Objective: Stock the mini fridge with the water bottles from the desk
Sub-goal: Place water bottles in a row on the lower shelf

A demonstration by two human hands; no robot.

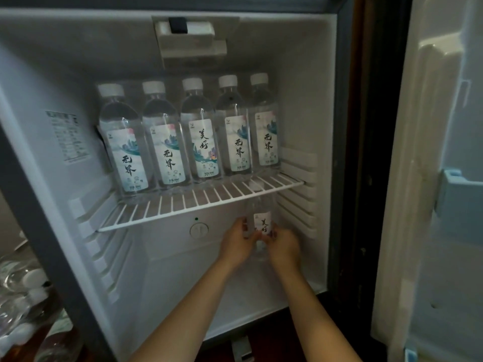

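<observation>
A: Hands?
B: Both the left hand point(236, 244) and right hand point(283, 246) clamp one water bottle point(262, 222), upright, right side of the mini fridge point(300, 74) lower compartment, under the wire shelf point(198, 202).
A: Shelf?
B: A row of five bottles point(201, 131), standing, caps on.

Spec sticker point(68, 137) is clinging to the left inside wall, print's too small to read. Up top a white box point(188, 37) is hanging from the ceiling with a black block point(178, 24) sticking out of it. At the back a round dial point(199, 230) is sitting just under a tiny green dot point(196, 218) – close but not touching. A dark wooden frame point(376, 152) is running down the right side, and a pale blue bin point(460, 202) is jutting off the open door point(423, 113) beyond it
</observation>
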